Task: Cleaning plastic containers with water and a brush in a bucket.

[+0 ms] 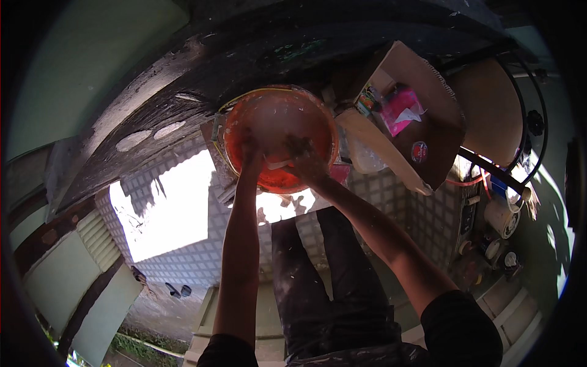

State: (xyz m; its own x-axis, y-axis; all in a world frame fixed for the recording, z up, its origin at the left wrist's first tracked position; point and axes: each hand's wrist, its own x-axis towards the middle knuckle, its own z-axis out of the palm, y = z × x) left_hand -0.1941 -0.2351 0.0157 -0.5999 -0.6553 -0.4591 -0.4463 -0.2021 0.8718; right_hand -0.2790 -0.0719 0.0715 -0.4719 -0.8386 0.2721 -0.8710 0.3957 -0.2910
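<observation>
Both my hands reach down into a round orange-red bucket [333, 137], whose inside looks cloudy and pale, like murky liquid or powder. My left hand [249, 150] is by the left inner wall; shadow and haze hide its fingers. My right hand [304, 158] is further right, its fingers apart and pointing toward the middle of the bucket. Between the hands, close to the right one, lies a small pale strip [279, 164]; I cannot make out what it is or whether the right hand touches it.
An opened cardboard box [443, 140] holding a pink packet [402, 110] stands right of the bucket. Clear plastic [365, 153] lies between them. A dark, worn ledge [153, 116] runs behind. Sandals [178, 290] lie at lower left on the floor. Containers [501, 219] crowd the far right.
</observation>
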